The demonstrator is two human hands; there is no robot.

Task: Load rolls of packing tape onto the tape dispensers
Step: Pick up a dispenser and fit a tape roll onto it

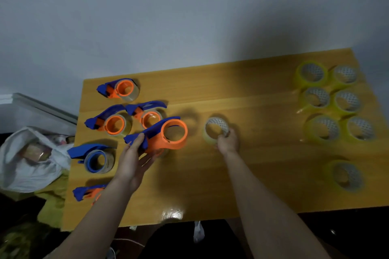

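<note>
While the left hand [131,162] grasped an empty orange-and-blue tape dispenser [166,133] by its blue handle, raised over the wooden table [210,174], the right hand [228,141] pinched a clear tape roll [215,129] just right of it, tilted on edge. Loaded dispensers [114,125] lay at the table's left. Spare rolls [328,101], seven counted, stood at the right, well apart. A white bag [31,157] sat off the left edge.
</note>
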